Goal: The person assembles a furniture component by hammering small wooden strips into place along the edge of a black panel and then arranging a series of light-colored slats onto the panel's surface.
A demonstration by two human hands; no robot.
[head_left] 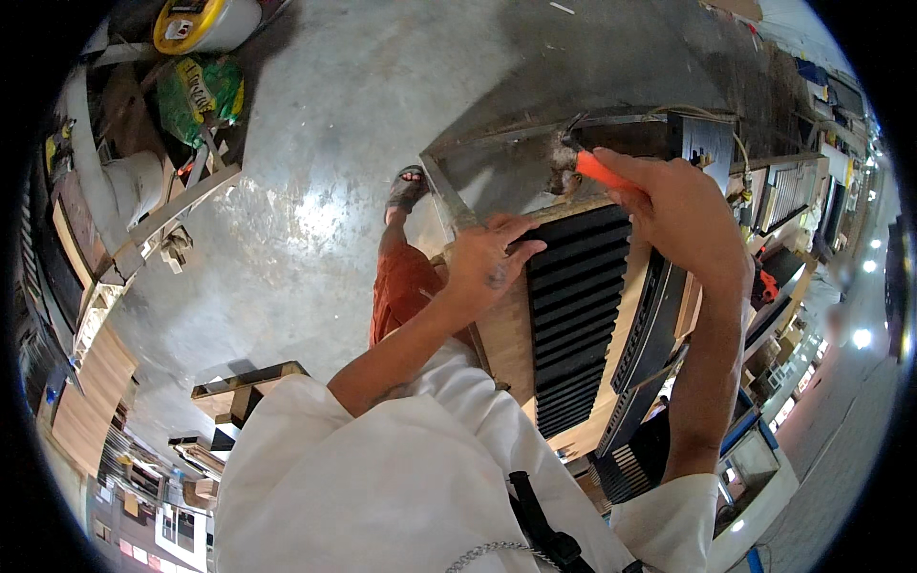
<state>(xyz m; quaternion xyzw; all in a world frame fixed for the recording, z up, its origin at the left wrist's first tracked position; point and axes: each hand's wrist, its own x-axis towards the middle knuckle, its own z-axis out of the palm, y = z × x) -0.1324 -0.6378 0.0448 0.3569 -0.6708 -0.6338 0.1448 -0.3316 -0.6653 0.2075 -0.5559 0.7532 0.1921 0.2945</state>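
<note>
In my right hand (673,205) is a hammer (602,172). My fingers wrap round its orange handle, and its dark head, blurred, is over the far frame. My left hand (482,263) is at the far left corner of a slatted panel (577,310), thumb on the near side and fingers over the edge. This panel has black ribs between light wood borders. Whether a small piece sits between the left fingertips is too small to tell. Beyond the panel lies a rough wooden frame (454,196), its boards reaching under the hammer.
My sandalled foot (408,188) stands on the concrete floor (315,143) beside the frame. Dark slatted pieces (642,329) lie right of the panel. Wood offcuts (181,215), a green bag (201,95) and a yellow-rimmed bucket (215,24) are at far left. A low wooden piece (253,382) sits left.
</note>
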